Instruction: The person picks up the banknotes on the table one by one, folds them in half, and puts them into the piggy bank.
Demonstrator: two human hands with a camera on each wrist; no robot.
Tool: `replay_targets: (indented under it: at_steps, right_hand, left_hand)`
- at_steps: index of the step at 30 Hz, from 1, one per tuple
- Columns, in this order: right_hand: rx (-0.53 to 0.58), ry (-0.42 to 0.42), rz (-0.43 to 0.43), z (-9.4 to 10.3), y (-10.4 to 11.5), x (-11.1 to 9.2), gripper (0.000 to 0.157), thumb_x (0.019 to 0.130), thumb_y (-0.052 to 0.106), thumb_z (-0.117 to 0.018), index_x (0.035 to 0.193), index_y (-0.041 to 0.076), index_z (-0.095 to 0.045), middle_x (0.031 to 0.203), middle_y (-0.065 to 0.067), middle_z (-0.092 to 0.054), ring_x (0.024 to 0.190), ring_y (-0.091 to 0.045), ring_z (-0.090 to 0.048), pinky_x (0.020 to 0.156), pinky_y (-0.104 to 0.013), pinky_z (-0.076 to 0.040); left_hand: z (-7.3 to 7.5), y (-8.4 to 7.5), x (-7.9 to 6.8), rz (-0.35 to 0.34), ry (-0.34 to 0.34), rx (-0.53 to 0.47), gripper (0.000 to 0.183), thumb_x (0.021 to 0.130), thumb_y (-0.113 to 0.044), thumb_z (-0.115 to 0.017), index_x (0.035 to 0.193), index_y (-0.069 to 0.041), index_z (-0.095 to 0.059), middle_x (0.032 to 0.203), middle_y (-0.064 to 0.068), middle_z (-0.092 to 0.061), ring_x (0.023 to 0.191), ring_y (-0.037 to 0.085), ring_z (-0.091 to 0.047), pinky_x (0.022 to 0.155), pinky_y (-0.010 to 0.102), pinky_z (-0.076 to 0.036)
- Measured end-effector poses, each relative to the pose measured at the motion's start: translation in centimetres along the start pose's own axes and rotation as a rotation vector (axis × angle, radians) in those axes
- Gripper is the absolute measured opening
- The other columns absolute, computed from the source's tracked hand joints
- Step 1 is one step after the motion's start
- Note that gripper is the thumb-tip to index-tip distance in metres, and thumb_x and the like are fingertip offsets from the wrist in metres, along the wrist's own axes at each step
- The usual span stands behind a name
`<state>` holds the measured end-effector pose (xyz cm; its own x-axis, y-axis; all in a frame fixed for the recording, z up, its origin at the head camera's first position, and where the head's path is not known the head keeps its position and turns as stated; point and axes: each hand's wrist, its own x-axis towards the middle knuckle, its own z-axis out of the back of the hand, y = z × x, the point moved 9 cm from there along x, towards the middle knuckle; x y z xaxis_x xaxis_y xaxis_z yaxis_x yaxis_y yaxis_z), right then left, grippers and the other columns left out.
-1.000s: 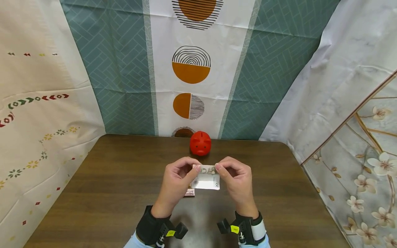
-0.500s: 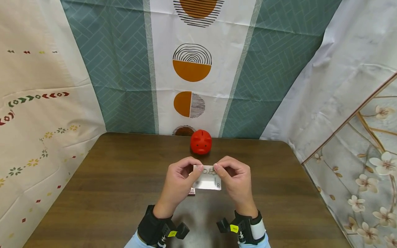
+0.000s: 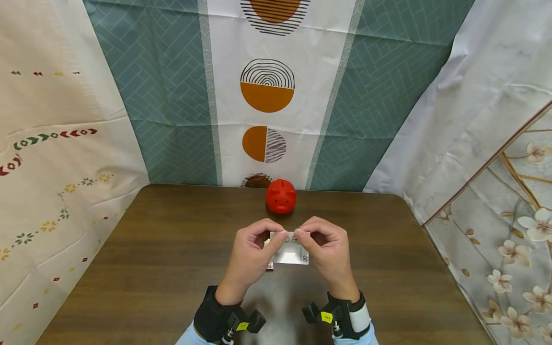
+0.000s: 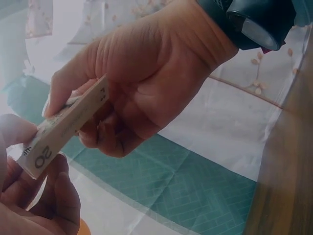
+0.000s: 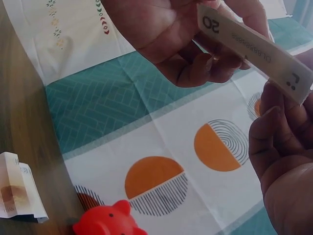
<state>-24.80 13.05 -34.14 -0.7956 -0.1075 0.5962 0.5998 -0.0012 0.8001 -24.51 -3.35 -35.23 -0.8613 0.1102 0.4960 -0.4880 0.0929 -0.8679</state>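
Folded, pale grey-and-white paper banknote is hanging between your two hands, clear of the brown wood-grain worktop and roughly midway between its left and right edges. Your bare left hand is pinching the note along its far long edge, thumb against the side facing you and index finger behind. Your bare right hand is pinching that same edge further right, its thumb tip sitting just beside the left one. A printed "20" is showing at the note's near right corner; both wrist views are catching it at a slant, with a line of small print beside it — whether one layer or several are lying in the fold, you cannot tell.

A second folded paper note, pale with brownish print, is lying on the worktop; from your head view your left hand and the held note are covering most of it, only a small reddish corner peeking out. Beyond your hands, a glossy red pig-shaped money box is standing near the middle of the worktop's far edge — its snout is facing you and a dark slot is showing on top.

Black wrist straps are circling both your wrists, above light blue sleeves. Behind the far edge, a teal-and-white cloth with orange and black circles is hanging.
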Motion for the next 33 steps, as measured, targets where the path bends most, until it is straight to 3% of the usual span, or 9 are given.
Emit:
replay_targets:
  at_steps: [7, 14, 21, 33]
  right_hand:
    - [0.079, 0.027, 0.059, -0.45, 0.33, 0.11, 0.016, 0.089, -0.013, -0.067, 0.09, 0.001, -0.074, 0.08, -0.004, -0.067, 0.072, -0.018, -0.059, 0.054, -0.027, -0.045]
    - [0.05, 0.015, 0.035, -0.37, 0.2, 0.05, 0.014, 0.09, -0.01, -0.068, 0.088, 0.002, -0.074, 0.078, -0.004, -0.066, 0.072, -0.018, -0.057, 0.054, -0.027, -0.044]
    - [0.104, 0.037, 0.081, -0.69, 0.5, 0.1, 0.017, 0.089, -0.014, -0.066, 0.091, 0.001, -0.074, 0.08, -0.003, -0.068, 0.073, -0.018, -0.059, 0.057, -0.026, -0.048]
    - [0.101, 0.057, 0.095, -0.93, 0.65, 0.13, 0.017, 0.088, -0.015, -0.066, 0.089, 0.001, -0.074, 0.08, -0.005, -0.068, 0.073, -0.018, -0.06, 0.056, -0.027, -0.048]
  left_hand:
    - [-0.23, -0.1, 0.03, -0.022, 0.004, -0.018, 0.005, 0.093, 0.0, -0.071, 0.097, -0.004, -0.073, 0.088, 0.013, -0.068, 0.08, 0.016, -0.06, 0.066, 0.024, -0.05]
    - [-0.24, -0.21, 0.03, -0.036, -0.002, -0.016, 0.006, 0.093, 0.0, -0.071, 0.095, -0.005, -0.073, 0.086, 0.012, -0.068, 0.079, 0.017, -0.06, 0.065, 0.026, -0.05]
    - [-0.46, -0.21, -0.05, -0.016, 0.003, -0.027, 0.006, 0.093, -0.001, -0.071, 0.095, -0.006, -0.073, 0.088, 0.011, -0.068, 0.082, 0.018, -0.061, 0.068, 0.024, -0.052]
    - [-0.61, -0.49, -0.19, -0.019, 0.013, -0.013, 0.004, 0.094, -0.004, -0.071, 0.096, -0.001, -0.072, 0.089, 0.012, -0.067, 0.084, 0.018, -0.061, 0.072, 0.026, -0.054]
